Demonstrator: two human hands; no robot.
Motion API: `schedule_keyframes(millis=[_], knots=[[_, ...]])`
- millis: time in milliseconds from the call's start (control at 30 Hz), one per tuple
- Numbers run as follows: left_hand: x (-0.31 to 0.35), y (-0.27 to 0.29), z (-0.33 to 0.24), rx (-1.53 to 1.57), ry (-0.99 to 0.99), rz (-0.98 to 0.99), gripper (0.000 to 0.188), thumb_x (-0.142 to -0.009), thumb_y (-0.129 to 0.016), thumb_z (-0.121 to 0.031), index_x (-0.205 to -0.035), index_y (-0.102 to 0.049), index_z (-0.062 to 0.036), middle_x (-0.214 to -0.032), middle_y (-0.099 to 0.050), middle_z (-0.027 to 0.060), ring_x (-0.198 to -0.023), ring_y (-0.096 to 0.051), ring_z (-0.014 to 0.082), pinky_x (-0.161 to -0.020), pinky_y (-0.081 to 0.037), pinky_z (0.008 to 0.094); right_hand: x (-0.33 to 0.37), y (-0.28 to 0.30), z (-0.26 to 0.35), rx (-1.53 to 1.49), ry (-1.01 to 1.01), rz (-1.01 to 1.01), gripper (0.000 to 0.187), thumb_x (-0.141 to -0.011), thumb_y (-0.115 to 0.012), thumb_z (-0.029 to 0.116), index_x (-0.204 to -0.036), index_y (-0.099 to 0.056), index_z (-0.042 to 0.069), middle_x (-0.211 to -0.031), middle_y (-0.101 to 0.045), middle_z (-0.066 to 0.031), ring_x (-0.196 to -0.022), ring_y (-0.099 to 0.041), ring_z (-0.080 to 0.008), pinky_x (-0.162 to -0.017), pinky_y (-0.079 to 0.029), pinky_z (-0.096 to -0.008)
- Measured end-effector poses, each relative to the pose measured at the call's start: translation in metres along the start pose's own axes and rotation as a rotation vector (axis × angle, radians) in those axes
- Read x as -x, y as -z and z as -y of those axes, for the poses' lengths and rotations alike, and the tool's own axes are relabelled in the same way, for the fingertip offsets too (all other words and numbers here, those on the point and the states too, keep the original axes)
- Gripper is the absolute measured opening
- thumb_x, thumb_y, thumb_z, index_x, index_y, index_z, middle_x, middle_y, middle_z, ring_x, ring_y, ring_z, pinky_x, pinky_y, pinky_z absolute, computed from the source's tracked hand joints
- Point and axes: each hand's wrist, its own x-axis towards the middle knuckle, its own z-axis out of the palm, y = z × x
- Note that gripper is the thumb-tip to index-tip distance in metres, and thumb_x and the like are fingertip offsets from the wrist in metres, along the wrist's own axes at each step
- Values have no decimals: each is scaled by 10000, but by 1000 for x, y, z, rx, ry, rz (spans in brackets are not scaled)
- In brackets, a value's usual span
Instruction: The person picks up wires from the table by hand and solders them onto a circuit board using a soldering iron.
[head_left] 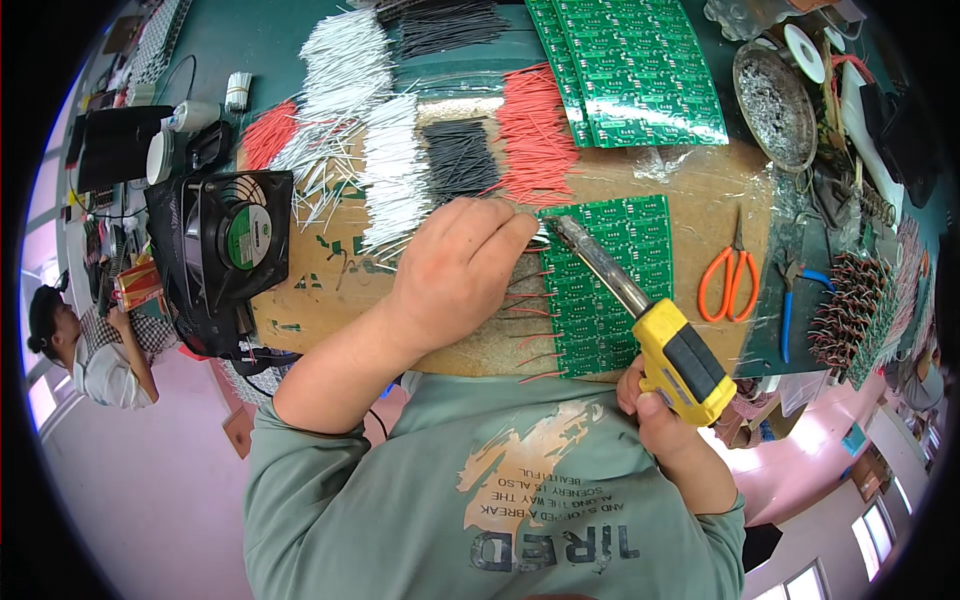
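My left hand [462, 265] is closed in a pinch at the upper left corner of a green circuit board panel [620, 260]. A thin white wire [541, 237] shows by its fingertips; the fingers hide most of it. My right hand [650, 408] grips a yellow and black soldering gun [684, 362]. Its dark tip points up and left, close to the left fingertips at that corner; whether it touches the board I cannot tell. Several red wires [537, 340] and dark ones stick out from the panel's left edge, below the left hand.
Bundles of white wires [393, 175], black wires [460, 160] and red wires [537, 135] lie beyond my hands. More green panels [650, 70] are stacked behind. A fan [235, 228] stands left; orange-handled scissors [729, 283], blue-handled cutters [787, 315] and a metal dish [775, 105] are right.
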Motion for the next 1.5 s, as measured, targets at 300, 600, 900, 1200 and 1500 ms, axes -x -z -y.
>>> schedule_keyframes(millis=[300,600,900,1200,1500], knots=[[-1,0,-1,-6,-2,4,271,-768,-748,13,-1031,-707,-39,-947,-670,94,-818,-657,274,-689,-546,367,1,-2,1,9,-25,-42,343,-926,-711,297,-1083,-552,38,-776,-516,-19,-675,-509,-149,-602,-426,-301],[0,0,0,-4,3,4,261,-777,-744,17,-1030,-707,-33,-944,-666,95,-818,-656,277,-688,-546,366,0,-3,3,-32,46,-52,227,-944,-689,232,-843,-593,53,-733,-558,-26,-648,-531,-157,-585,-420,-313],[-2,0,-1,-4,-13,-18,257,-764,-748,24,-1012,-707,-32,-923,-655,89,-818,-649,277,-685,-535,362,8,1,-3,-63,18,-16,444,-921,-735,370,-1142,-507,58,-732,-496,-12,-644,-484,-143,-573,-400,-298],[4,11,-7,64,-82,-80,297,-722,-740,73,-1010,-716,5,-870,-627,99,-766,-618,269,-645,-499,361,23,12,-14,-22,-33,23,754,-899,-760,487,-1441,-453,63,-748,-452,-3,-653,-449,-141,-584,-394,-290],[12,0,-6,80,-29,-8,289,-727,-676,-22,-1015,-705,-19,-856,-610,81,-797,-635,267,-694,-521,374,26,14,-18,80,-53,19,699,-908,-754,467,-1417,-476,77,-748,-450,1,-658,-446,-138,-586,-393,-289]])
